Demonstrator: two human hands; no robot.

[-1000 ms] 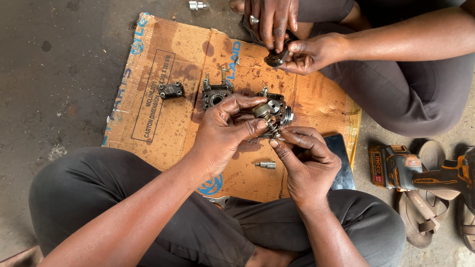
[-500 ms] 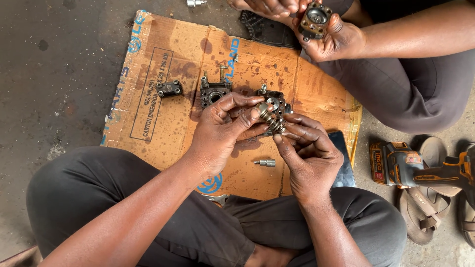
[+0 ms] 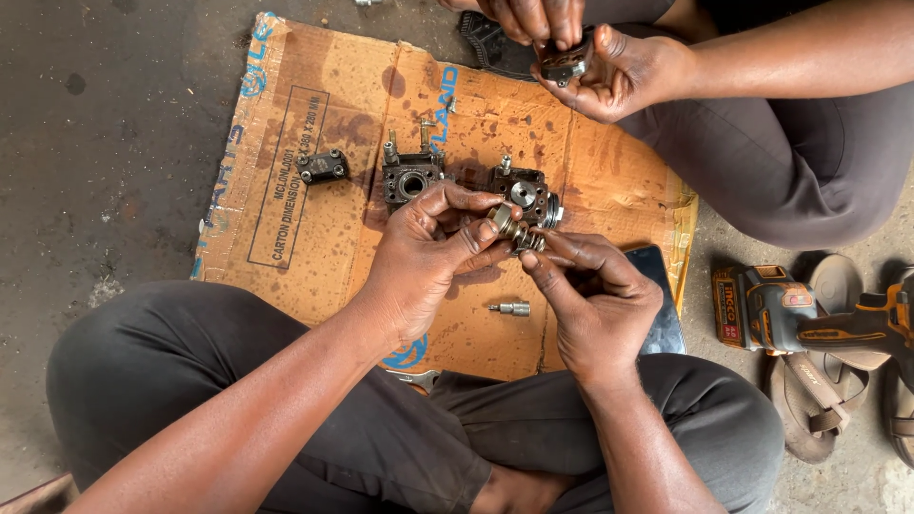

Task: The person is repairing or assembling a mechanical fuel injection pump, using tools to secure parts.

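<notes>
Steel glinted at mid-frame, where the left hand (image 3: 428, 252) pinched a small spring-wound plunger (image 3: 511, 231) between thumb and fingers above the oil-stained cardboard sheet (image 3: 314, 219). The right hand (image 3: 595, 300) pinched its lower end. Two dark metal housings (image 3: 411, 178) sat just behind. Another person's hands (image 3: 609, 57) gripped a part at upper right.

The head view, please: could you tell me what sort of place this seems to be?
Probably an informal repair workshop on the ground: oily metal parts lie on flattened cardboard over a concrete floor, and a cordless power tool lies beside sandals.
</notes>
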